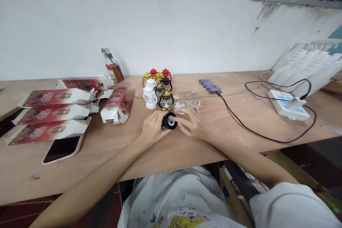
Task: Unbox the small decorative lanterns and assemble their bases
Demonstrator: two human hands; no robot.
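Note:
My left hand (153, 127) is closed round a small black lantern (165, 125), tipped so that its round underside faces me. A pale part shows in the middle of that base. With its index finger, my right hand (192, 124) touches the base; the other fingers are spread, and whether a tiny piece sits under the fingertip is hidden. Just beyond my hands stand several small lanterns: white ones (150, 99), a black-and-gold one (166, 101), gold ones (146, 78) and red ones (166, 72). Small white pieces (179, 107), round cells (192, 104) and metal bits (188, 94) lie beside them.
Flattened red boxes (53, 114) lie at left over a phone (62, 149), near an opened red box (117, 105) and a bottle (115, 71). Rightward are a pixelated device (210, 86) on a black cable (240, 124), a power strip (287, 104) and white packaging (301, 64).

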